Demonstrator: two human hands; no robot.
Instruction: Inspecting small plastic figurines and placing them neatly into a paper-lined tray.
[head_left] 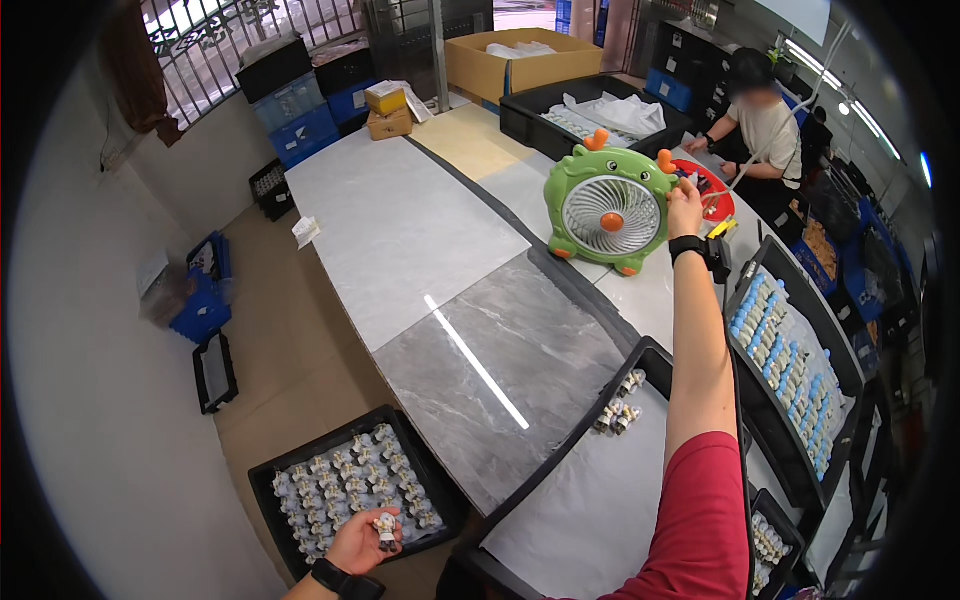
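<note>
My left hand [352, 548] is closed around a small white figurine [385, 530] with dark feet, which rests upright in the fingers. It is held over a black tray [262, 488] of similar figurines in rows at the lower left. Out at full reach, my right hand [686, 212] has its fingers closed at the right rim of a green animal-shaped fan [560, 200] with orange horns. The fan stands on the table, and its white grille faces me. In front of me lies a paper-lined black tray [570, 500] with a few figurines [620, 415] at its far end.
Grey slabs [490, 350] cover the table. On the right, a tilted black tray [845, 350] holds rows of blue-and-white pieces. Behind the fan are a red basin [722, 207] and a black crate [515, 125]. A co-worker [770, 135] sits at the far right.
</note>
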